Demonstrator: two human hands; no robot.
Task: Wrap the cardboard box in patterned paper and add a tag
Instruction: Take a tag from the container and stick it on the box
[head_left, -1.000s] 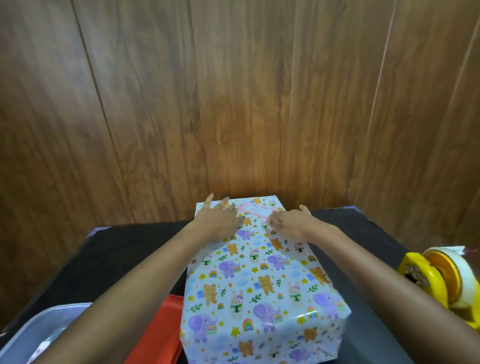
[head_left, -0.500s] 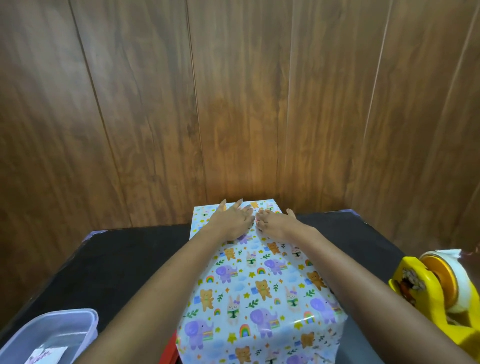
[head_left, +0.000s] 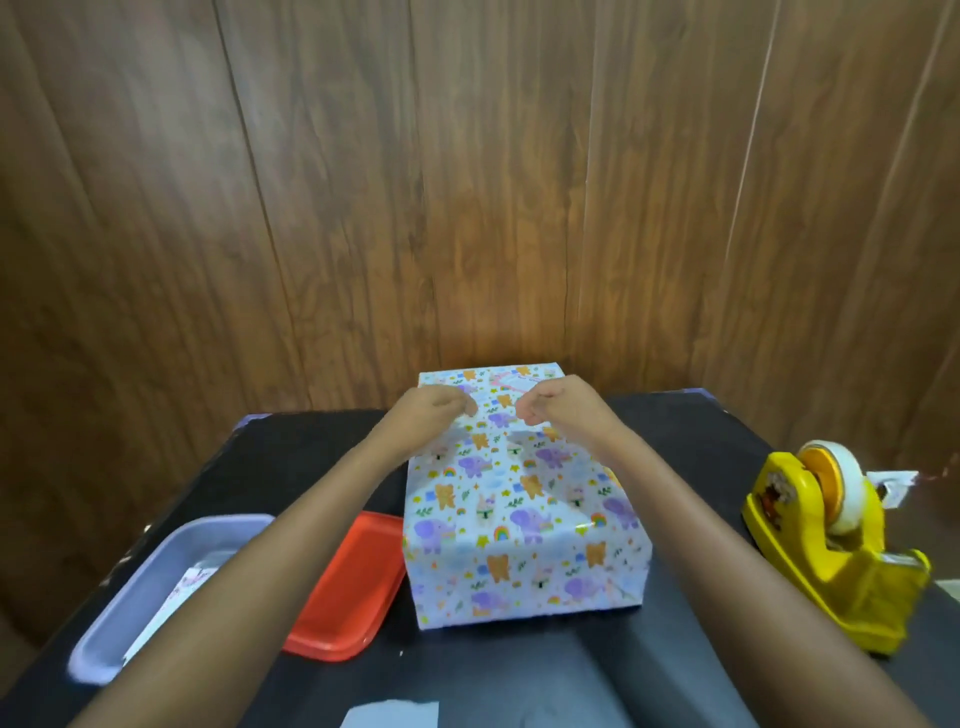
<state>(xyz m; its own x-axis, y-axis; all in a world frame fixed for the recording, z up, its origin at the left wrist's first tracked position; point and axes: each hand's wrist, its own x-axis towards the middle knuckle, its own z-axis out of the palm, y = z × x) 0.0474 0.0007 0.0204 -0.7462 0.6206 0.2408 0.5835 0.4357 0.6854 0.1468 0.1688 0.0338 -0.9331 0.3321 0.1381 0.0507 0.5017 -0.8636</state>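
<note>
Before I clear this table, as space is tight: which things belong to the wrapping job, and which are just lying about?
Job: wrapped box; pinkish tag-like piece on its far end; yellow tape dispenser.
Lying about: red tray; lavender tray holding a paper slip; pale paper scrap at the near edge.

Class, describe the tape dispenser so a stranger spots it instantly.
Find the black table by the wooden wall. At its right edge, beyond the wrapped box, sits the tape dispenser. It alone is yellow, holding a white roll.
</note>
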